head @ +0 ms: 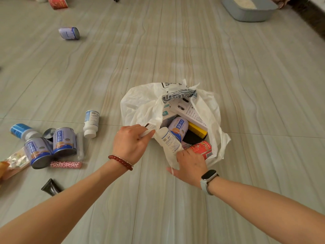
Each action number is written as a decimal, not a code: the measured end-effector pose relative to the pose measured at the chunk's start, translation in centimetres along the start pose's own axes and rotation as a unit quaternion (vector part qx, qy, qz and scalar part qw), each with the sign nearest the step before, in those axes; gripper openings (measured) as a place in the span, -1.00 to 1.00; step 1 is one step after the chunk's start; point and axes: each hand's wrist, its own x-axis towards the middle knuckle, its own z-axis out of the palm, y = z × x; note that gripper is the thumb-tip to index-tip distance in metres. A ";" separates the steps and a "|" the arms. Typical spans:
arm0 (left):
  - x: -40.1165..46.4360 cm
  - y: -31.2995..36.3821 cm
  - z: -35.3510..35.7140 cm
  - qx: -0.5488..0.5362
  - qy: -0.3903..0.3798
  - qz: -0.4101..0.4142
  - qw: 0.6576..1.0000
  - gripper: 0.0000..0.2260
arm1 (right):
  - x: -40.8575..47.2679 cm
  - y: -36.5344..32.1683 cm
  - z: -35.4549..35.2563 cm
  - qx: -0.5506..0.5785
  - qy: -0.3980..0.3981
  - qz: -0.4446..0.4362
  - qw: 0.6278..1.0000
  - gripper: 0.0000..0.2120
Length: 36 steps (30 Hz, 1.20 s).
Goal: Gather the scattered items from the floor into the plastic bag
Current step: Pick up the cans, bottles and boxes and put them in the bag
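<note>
A white plastic bag [140,104] lies open on the floor, holding a purple can [178,126], a red can [202,148], a white box [190,111] and a yellow box [197,130]. My left hand [131,144] grips a white bottle [168,140] by its cap end, with the bottle's body inside the bag's mouth. My right hand [190,166] pinches the bag's near rim and holds it open. At left lie two purple cans [64,141] [37,152], a white bottle [91,123], a blue-labelled bottle [23,132], a pink tube [66,164] and a black tube [51,187].
Farther off lie a purple can [69,33] and a red can [58,3] at the upper left. A grey tray with white grains [249,13] stands at the upper right. A snack packet [12,164] lies at the left edge.
</note>
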 end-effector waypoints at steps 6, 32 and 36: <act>-0.2 -0.1 -0.1 -0.026 0.021 -0.038 0.999 -0.48 | 0.4 0.7 0.7 0.059 0.078 -0.020 0.995 -0.82; -0.5 -1.2 -1.7 -0.002 0.013 0.126 0.992 -0.63 | 1.3 3.6 -6.2 0.152 0.280 0.040 0.947 -0.76; -0.2 -1.4 -3.0 0.027 0.059 0.192 0.979 -0.59 | 1.7 3.4 -8.1 0.245 0.303 -0.046 0.920 -0.61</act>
